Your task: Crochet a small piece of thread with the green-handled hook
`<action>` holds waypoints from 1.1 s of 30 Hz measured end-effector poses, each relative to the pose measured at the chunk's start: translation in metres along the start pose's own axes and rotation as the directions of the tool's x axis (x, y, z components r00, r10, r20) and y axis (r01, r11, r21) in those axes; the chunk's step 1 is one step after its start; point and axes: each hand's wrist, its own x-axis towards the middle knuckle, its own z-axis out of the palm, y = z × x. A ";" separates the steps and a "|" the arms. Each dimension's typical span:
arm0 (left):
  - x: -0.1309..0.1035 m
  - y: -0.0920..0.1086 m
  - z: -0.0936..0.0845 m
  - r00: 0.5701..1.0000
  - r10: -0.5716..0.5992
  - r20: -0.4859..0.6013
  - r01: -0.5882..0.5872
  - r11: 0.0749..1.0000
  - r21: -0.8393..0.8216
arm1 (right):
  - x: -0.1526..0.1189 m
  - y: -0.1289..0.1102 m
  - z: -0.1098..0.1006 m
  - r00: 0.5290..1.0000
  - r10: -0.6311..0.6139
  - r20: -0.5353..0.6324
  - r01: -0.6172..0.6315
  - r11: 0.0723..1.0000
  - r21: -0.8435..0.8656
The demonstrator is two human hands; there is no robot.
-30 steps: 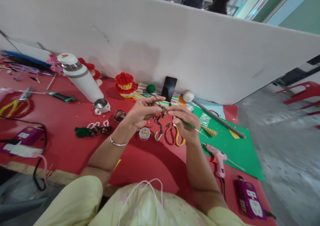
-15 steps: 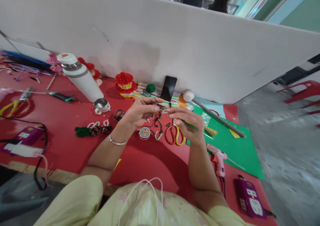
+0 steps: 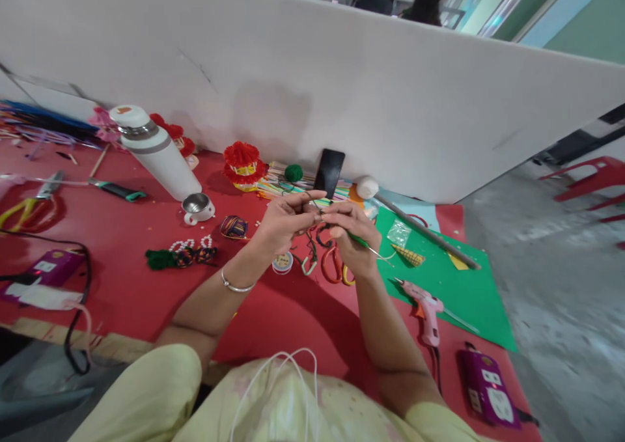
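My left hand [image 3: 287,222] pinches dark yarn [image 3: 311,198] over the middle of the table, with a strand passing over its raised index finger. In my right hand [image 3: 355,235] is a crochet hook [image 3: 360,241] with a green grip, its metal shaft slanting down to the right. The fingertips of both hands nearly meet at the small piece of work, which they mostly hide. Below them lie scissors [image 3: 330,267] with red and yellow handles, partly covered by my right hand, and a small white spool [image 3: 282,263]. A multicoloured yarn ball [image 3: 234,227] sits left of my left hand.
A white flask [image 3: 163,162] and a metal-lined cup [image 3: 198,207] stand at left. A phone [image 3: 329,172] leans against the white partition [image 3: 342,97]. On the right are a pink glue gun [image 3: 426,308], a green sheet [image 3: 469,299] and a purple power strip [image 3: 491,386].
My right hand has shifted left, carrying the crochet hook, and now covers more of the scissors. My left hand has moved slightly right, still pinching the yarn.
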 end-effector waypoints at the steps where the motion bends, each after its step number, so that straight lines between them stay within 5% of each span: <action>1: -0.001 -0.002 0.002 0.996 0.073 -0.050 -0.072 0.997 0.030 | -0.002 0.000 0.002 1.000 -0.008 -0.014 0.007 0.999 -0.048; 4: -0.003 -0.006 0.009 0.971 0.184 -0.151 -0.170 0.980 0.101 | -0.008 0.000 0.010 0.992 -0.089 -0.095 0.070 0.980 -0.185; 10: -0.006 0.007 0.009 0.992 -0.116 -0.049 0.106 0.979 -0.173 | -0.014 0.004 0.019 0.947 -0.277 -0.162 0.241 0.947 -0.210; 14: -0.002 0.016 0.002 0.972 -0.233 0.032 0.235 0.953 -0.193 | -0.004 0.005 0.003 0.982 -0.178 -0.058 0.173 0.982 -0.071; 21: 0.004 0.017 -0.008 0.978 -0.197 0.066 0.205 0.969 -0.138 | 0.007 0.003 -0.020 0.985 -0.156 0.068 0.158 0.987 -0.018; 33: 0.003 0.011 -0.007 0.998 -0.058 0.013 0.059 0.992 -0.109 | -0.012 0.016 0.017 0.970 0.207 -0.124 -0.160 0.937 0.309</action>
